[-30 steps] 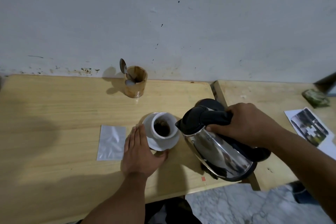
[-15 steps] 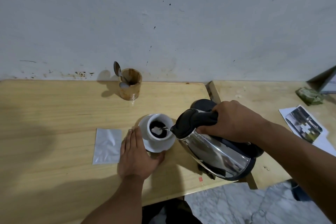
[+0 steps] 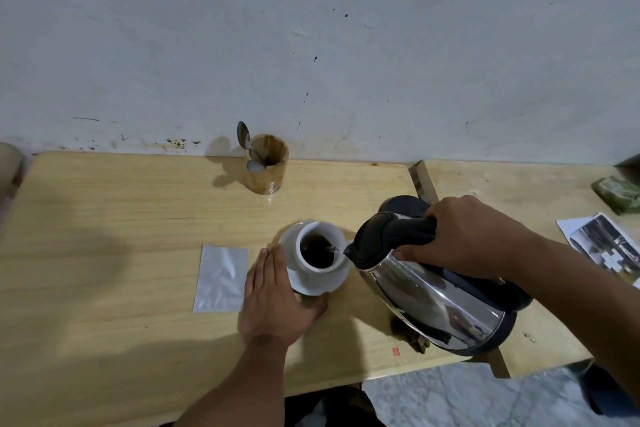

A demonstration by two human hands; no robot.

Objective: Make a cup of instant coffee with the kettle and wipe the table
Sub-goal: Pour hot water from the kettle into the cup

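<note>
Centrally, your right hand [image 3: 467, 236] grips the tilted steel kettle [image 3: 433, 295] by its black handle, spout over the white ceramic cup [image 3: 320, 250]; your left hand [image 3: 277, 298], fingers straight, touches its white saucer [image 3: 311, 284].

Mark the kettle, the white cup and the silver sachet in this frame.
kettle [image 3: 436, 302]: head view, on its shiny steel side.
white cup [image 3: 337, 236]: head view, on the far inner wall above the dark liquid.
silver sachet [image 3: 221, 277]: head view, on the middle of the flat foil.

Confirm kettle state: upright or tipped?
Tipped. The kettle leans spout-down toward the cup, right hand gripping its black handle; a thin stream runs from the spout into dark liquid in the cup.
</note>
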